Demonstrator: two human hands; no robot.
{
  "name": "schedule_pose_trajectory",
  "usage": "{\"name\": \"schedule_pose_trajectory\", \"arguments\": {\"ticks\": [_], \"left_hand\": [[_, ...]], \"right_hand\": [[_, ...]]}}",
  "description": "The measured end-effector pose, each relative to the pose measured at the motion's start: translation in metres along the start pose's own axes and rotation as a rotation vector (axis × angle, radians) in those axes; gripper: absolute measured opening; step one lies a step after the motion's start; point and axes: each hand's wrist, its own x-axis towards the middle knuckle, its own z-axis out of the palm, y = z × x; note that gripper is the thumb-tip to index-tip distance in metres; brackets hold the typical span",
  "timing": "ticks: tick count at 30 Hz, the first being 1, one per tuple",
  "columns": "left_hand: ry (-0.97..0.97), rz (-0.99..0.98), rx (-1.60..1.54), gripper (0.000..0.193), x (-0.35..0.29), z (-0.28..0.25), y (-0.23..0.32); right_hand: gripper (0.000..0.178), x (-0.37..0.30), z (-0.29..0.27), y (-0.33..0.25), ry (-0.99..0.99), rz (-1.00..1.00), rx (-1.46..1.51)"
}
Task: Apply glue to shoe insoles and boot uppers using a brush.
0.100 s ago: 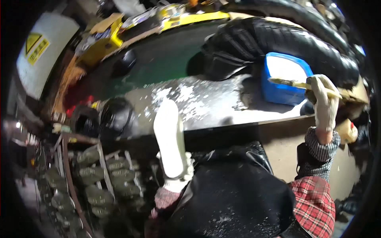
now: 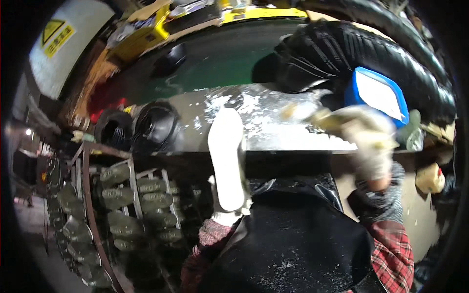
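A white shoe sole (image 2: 226,156) stands upright in my left hand (image 2: 227,217), its broad face towards me. The white-gloved fingers wrap round the sides of its lower end. My right hand (image 2: 370,134), also in a white glove, is smeared by motion but closed round the handle of a brush (image 2: 299,112). The brush's blurred tip points left, over the workbench, apart from the sole. Just beyond the right hand is a blue tub (image 2: 355,93) holding a white substance (image 2: 378,92).
White splashes mark the metal workbench (image 2: 195,105). A thick black ribbed hose (image 2: 361,46) lies along its back right. Black rubber pieces (image 2: 155,128) sit at the left. Below them stands a rack (image 2: 89,195) of olive shoes (image 2: 119,196). A yellowish jug (image 2: 430,178) is at right.
My right hand has swung left and towards me, carrying the brush from over the blue tub to over the bench. The sole stays in my left hand; the whole view has shifted slightly.
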Motion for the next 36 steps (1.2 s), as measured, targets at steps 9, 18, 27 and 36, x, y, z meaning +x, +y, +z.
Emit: {"name": "schedule_pose_trajectory", "arguments": {"ticks": [9, 18, 27, 36], "left_hand": [[-0.253, -0.205, -0.117, 0.098, 0.006, -0.017, 0.008], [-0.183, -0.162, -0.126, 0.088, 0.015, -0.008, 0.008], [-0.383, -0.220, -0.236, 0.077, 0.006, 0.015, 0.012], [-0.227, 0.005, -0.117, 0.072, 0.008, 0.023, 0.009]], "right_hand": [[0.014, 0.019, 0.130, 0.035, -0.238, 0.518, 0.672], [0.031, 0.071, 0.135, 0.017, -0.348, 0.334, 0.540], [0.019, 0.043, 0.117, -0.023, -0.567, 0.355, 0.650], [0.029, -0.017, 0.062, -0.009, -0.744, 0.260, 0.699]]}}
